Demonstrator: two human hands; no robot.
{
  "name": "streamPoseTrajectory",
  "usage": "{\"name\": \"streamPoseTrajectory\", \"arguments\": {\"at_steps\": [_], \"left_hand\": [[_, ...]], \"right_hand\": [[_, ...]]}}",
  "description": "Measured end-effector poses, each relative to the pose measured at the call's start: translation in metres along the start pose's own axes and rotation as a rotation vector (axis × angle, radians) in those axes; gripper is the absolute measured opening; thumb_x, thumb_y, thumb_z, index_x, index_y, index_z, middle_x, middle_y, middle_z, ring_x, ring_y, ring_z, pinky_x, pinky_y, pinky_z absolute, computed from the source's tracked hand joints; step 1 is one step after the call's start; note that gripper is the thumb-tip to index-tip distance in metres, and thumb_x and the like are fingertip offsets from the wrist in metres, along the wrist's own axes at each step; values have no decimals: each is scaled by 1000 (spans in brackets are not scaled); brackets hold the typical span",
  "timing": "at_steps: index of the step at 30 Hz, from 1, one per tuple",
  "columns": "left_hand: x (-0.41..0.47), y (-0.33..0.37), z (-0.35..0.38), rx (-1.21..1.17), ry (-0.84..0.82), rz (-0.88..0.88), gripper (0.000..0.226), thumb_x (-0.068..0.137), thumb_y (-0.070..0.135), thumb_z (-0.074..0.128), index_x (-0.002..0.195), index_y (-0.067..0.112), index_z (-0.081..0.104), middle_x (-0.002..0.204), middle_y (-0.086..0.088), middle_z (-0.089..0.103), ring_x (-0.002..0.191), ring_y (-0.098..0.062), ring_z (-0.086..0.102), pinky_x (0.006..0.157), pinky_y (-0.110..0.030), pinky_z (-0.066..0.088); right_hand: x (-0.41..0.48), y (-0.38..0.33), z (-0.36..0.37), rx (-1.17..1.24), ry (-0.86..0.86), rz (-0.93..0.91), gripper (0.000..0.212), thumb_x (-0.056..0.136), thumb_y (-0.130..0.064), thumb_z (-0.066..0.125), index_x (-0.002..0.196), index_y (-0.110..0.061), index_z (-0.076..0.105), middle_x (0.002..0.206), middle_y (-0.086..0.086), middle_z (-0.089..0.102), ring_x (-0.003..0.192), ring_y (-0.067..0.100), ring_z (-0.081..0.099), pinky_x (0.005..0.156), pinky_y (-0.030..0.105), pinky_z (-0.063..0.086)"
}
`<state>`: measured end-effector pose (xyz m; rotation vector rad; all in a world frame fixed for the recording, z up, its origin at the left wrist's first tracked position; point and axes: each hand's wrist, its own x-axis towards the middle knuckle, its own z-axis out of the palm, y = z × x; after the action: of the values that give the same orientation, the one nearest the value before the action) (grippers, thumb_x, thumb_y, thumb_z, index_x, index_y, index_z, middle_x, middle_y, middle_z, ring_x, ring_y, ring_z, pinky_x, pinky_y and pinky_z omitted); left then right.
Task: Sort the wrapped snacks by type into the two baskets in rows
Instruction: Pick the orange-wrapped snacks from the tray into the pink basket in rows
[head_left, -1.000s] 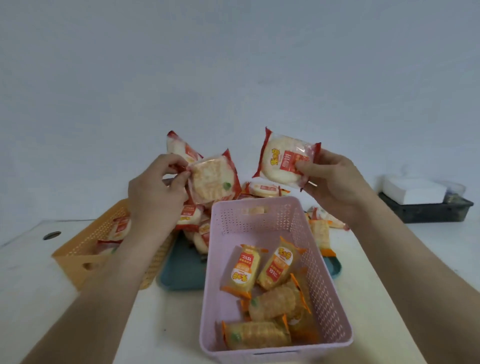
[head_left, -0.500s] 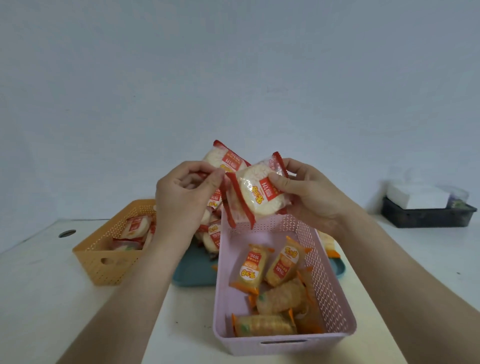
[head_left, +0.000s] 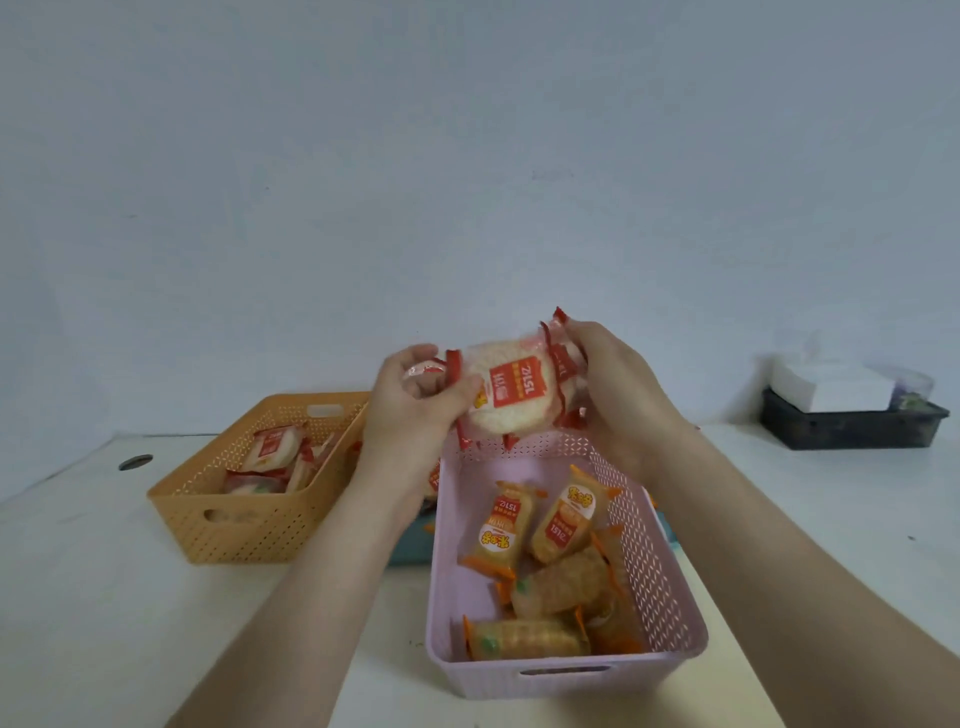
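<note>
Above the far end of the pink basket (head_left: 675, 587), both hands hold a bunched stack of red-wrapped round snacks (head_left: 511, 397). My left hand (head_left: 410, 410) grips the stack's left side, thumb across the front packet. My right hand (head_left: 618, 384) curls round its right side. Several orange-wrapped snacks (head_left: 540, 566) lie in the pink basket. The orange basket (head_left: 234, 525) to the left holds a few red-wrapped snacks (head_left: 272, 457).
A teal tray (head_left: 410, 551) lies between and behind the baskets, mostly hidden. A dark bin with a white box (head_left: 852, 415) stands at the far right by the wall. A round cable hole (head_left: 136, 461) is in the white table at far left.
The two hands, each with red-wrapped packets, came together; the packets now form one stack held between both hands. The camera has tilted, so the scene sits lower in view.
</note>
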<state>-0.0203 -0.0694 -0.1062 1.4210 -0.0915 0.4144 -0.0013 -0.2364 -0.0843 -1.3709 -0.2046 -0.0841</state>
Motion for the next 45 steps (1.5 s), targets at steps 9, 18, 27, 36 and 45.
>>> {"name": "streamPoseTrajectory", "arguments": {"at_steps": [9, 18, 27, 36, 45], "left_hand": [[-10, 3, 5, -77, -207, -132, 66, 63, 33, 80, 123, 22, 54, 112, -4, 71, 94, -20, 73, 73, -35, 59], [31, 13, -71, 452, 404, 326, 77, 79, 17, 78, 140, 35, 33, 133, 1, 46, 116, -14, 53, 86, -17, 45], [34, -26, -90, 1019, 158, 180, 51, 93, 51, 51, 136, 24, 47, 140, -1, 49, 131, -24, 44, 107, -46, 36], [-13, -40, -32, 796, -347, -161, 58, 77, 55, 64, 128, 30, 53, 117, 15, 60, 113, -10, 58, 98, -43, 49], [-34, -20, -40, 802, -348, -82, 46, 75, 25, 53, 118, 40, 59, 97, 18, 72, 89, -7, 68, 81, -44, 57]], "right_hand": [[3, 11, 23, -79, -44, 0, 49, 92, -56, 45, 119, -19, 59, 109, 10, 69, 96, 24, 69, 80, 40, 56], [-8, 7, 20, -572, -173, -155, 51, 99, -53, 31, 146, -35, 25, 125, -1, 49, 91, 1, 52, 69, 13, 36], [0, 24, -8, -780, -82, -129, 49, 94, -44, 49, 140, -35, 35, 135, 6, 45, 127, 25, 44, 105, 45, 38], [-13, 28, -35, -1022, 139, -209, 48, 90, -20, 55, 136, -21, 44, 128, 10, 53, 124, 26, 42, 106, 37, 31], [-25, 36, -60, -630, 42, 108, 44, 94, -21, 49, 136, -34, 43, 118, 5, 64, 96, 25, 67, 82, 43, 56]]}}
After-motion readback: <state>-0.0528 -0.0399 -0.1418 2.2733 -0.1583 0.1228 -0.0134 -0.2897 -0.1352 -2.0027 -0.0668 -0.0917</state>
